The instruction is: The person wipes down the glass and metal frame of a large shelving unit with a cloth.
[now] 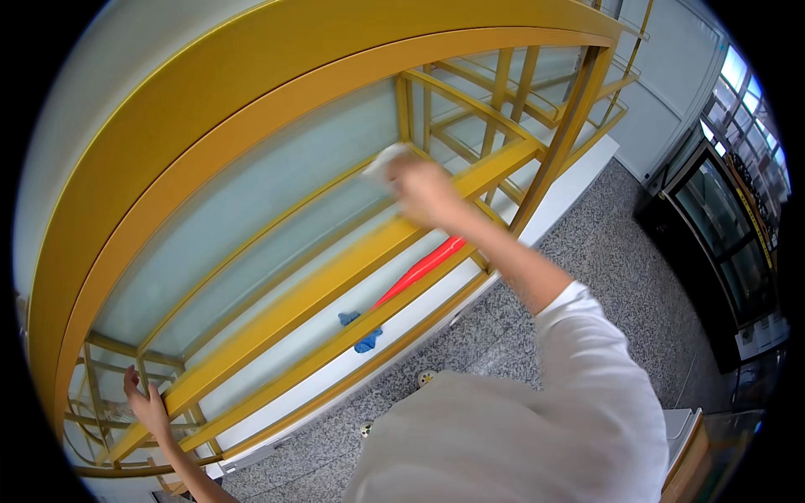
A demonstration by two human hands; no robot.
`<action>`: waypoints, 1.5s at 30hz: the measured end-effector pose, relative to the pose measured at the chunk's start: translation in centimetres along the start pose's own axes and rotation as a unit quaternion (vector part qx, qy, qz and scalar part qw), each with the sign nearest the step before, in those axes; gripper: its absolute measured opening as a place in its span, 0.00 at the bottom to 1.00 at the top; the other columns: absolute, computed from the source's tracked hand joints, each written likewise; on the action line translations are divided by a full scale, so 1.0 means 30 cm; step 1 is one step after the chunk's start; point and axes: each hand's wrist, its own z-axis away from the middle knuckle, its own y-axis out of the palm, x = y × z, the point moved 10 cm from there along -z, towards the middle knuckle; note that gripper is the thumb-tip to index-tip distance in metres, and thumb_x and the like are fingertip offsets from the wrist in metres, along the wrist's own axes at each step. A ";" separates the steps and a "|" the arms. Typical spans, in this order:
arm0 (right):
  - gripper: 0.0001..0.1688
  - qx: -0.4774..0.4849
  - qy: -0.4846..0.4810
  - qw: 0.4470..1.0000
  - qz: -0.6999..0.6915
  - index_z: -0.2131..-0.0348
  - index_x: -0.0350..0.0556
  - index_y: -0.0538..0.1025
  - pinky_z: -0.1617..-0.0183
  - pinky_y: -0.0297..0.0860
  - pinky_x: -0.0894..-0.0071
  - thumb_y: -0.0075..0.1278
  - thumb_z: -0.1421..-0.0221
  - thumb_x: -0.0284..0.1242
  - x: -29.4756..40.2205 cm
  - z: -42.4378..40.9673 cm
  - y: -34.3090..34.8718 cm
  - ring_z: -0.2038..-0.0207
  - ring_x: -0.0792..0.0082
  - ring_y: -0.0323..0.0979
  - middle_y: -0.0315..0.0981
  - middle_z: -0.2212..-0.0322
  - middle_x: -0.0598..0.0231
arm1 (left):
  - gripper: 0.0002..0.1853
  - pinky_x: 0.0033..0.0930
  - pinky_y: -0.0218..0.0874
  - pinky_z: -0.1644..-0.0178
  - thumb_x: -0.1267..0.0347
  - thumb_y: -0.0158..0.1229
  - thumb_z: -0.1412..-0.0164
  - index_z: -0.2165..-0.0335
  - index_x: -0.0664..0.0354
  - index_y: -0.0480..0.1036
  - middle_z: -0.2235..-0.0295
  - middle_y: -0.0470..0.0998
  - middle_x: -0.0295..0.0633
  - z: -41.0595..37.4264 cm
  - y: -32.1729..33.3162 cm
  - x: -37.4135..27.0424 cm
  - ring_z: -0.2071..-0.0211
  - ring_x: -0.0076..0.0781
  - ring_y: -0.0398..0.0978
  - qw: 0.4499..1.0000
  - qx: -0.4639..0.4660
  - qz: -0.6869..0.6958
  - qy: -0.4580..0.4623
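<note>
A gold-framed display cabinet (327, 276) with glass panels stands before me. My right hand (418, 188), blurred, grips a white cloth (385, 158) above the middle gold rail, towards the cabinet's right end. At the lower left, my left hand (146, 402) rests against the same rail near its left end, fingers raised and apart. A red item (418, 273), long and narrow, lies on the white base inside, partly behind the lower rail. Beside its lower end is a crumpled blue cloth or glove (366, 340), crossed by that rail.
Gold shelf frames (497, 94) fill the cabinet's right end. Grey speckled floor (503, 352) runs along its near edge. A black glass-fronted display case (704, 245) stands at the right. White panels (666, 75) rise behind.
</note>
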 end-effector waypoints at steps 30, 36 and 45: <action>0.21 -0.044 0.450 0.658 -0.603 0.50 0.48 0.66 0.48 0.65 0.67 0.47 0.43 0.32 -0.327 0.245 0.366 0.55 0.70 0.67 0.68 0.55 0.60 | 0.15 0.42 0.56 0.51 0.75 0.46 0.49 0.60 0.64 0.67 0.60 0.69 0.48 0.096 0.187 -0.771 0.57 0.46 0.66 0.992 0.053 0.009 0.115; 0.23 0.060 0.414 0.399 -0.816 0.48 0.46 0.64 0.57 0.72 0.67 0.44 0.41 0.32 0.088 0.148 0.583 0.60 0.69 0.72 0.70 0.60 0.61 | 0.15 0.42 0.55 0.51 0.75 0.46 0.49 0.59 0.64 0.66 0.61 0.69 0.48 0.086 0.193 -0.793 0.58 0.46 0.67 0.988 0.043 0.004 0.145; 0.18 -0.419 0.293 0.550 -0.661 0.57 0.38 0.70 0.52 0.69 0.64 0.46 0.43 0.31 -1.022 0.259 0.193 0.55 0.61 0.69 0.70 0.59 0.54 | 0.16 0.42 0.56 0.52 0.74 0.47 0.51 0.60 0.64 0.67 0.63 0.70 0.48 0.079 0.186 -0.789 0.59 0.46 0.67 0.993 0.017 0.008 0.114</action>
